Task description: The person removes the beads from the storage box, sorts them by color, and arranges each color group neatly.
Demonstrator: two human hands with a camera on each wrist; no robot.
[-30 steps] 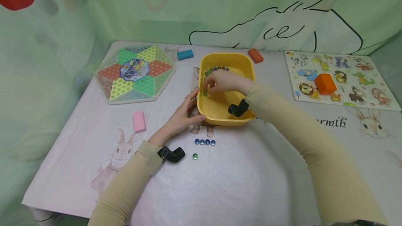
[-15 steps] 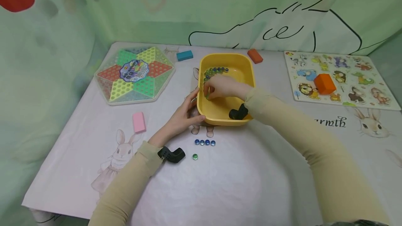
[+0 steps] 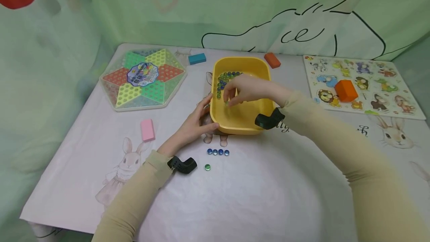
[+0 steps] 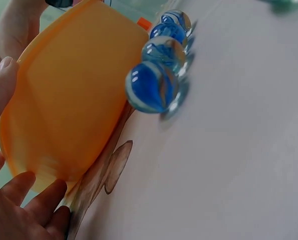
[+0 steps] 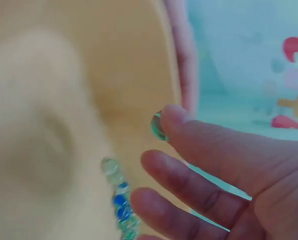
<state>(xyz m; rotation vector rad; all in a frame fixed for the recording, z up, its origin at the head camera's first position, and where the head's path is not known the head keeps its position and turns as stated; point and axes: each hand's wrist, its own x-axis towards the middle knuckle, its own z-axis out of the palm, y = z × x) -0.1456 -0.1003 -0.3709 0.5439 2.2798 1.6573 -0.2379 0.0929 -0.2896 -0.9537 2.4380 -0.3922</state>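
A yellow tub (image 3: 246,119) stands at the middle of the table, with several green and blue marbles (image 3: 223,81) gathered along its left and far walls. My right hand (image 3: 246,87) is inside the tub. Its fingertips pinch a green marble (image 5: 159,126), clear of the other marbles in the right wrist view. My left hand (image 3: 193,124) rests against the outside of the tub's near left corner, fingers along the side and thumb touching the rim. Several blue marbles (image 4: 151,86) sit in a row in front of the tub, and a single green marble (image 3: 207,167) lies nearer.
A Chinese checkers board (image 3: 142,79) lies at the left, with a pink block (image 3: 147,130) before it. A blue block (image 3: 197,58) and a red block (image 3: 272,60) are near the back edge. An animal puzzle board (image 3: 396,89) bearing an orange block (image 3: 346,90) is at the right.
My right hand has shifted right, away from the tub's left wall, with the green marble at its fingertips. More of the gathered marbles show now. My left hand stays put.
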